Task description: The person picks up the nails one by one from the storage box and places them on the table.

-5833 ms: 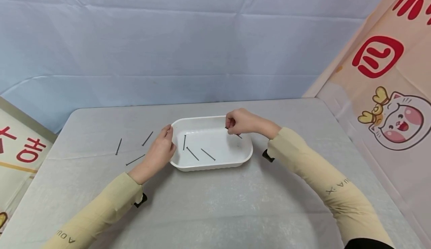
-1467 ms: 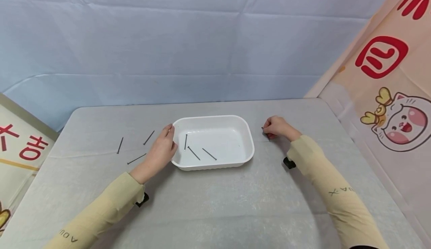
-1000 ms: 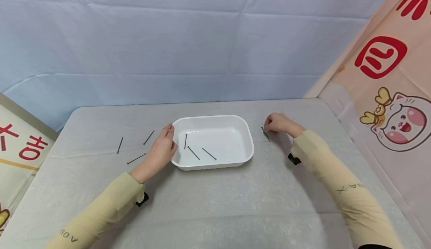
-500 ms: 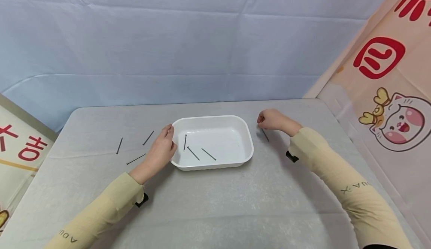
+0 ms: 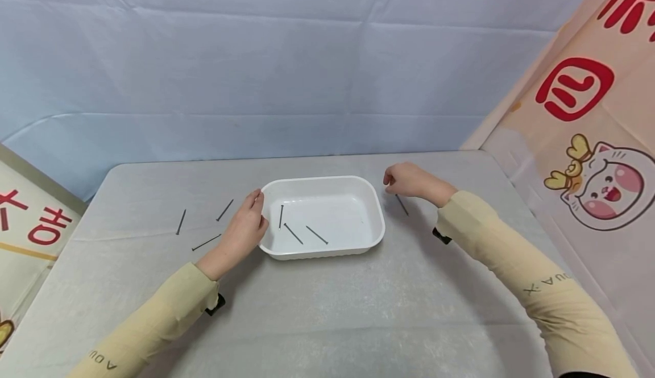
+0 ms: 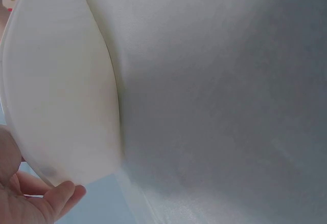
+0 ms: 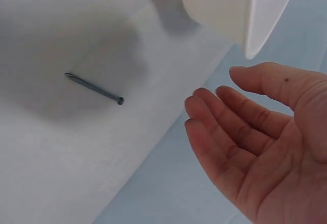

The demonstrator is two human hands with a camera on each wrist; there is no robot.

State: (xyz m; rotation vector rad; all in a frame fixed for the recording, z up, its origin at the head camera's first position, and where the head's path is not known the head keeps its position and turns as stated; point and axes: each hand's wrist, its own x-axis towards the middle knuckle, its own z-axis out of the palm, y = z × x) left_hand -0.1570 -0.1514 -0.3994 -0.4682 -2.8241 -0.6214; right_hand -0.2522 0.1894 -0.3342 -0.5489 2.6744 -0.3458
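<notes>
Gripping the white tray [image 5: 343, 213] at its left end, the left hand [image 5: 239, 231] seemingly steadies it, while the right hand [image 5: 412, 181], empty and loosely curved, hovers near a nail [image 5: 402, 205] on the table [image 5: 327, 315].

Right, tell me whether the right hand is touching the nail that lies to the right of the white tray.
Apart. The right wrist view shows bare tabletop between the fingertips of the right hand and the nail.

The right hand [image 5: 411, 181] has released a nail [image 5: 402, 204] onto the table [image 5: 327, 315] beside the tray [image 5: 322, 252].
</notes>
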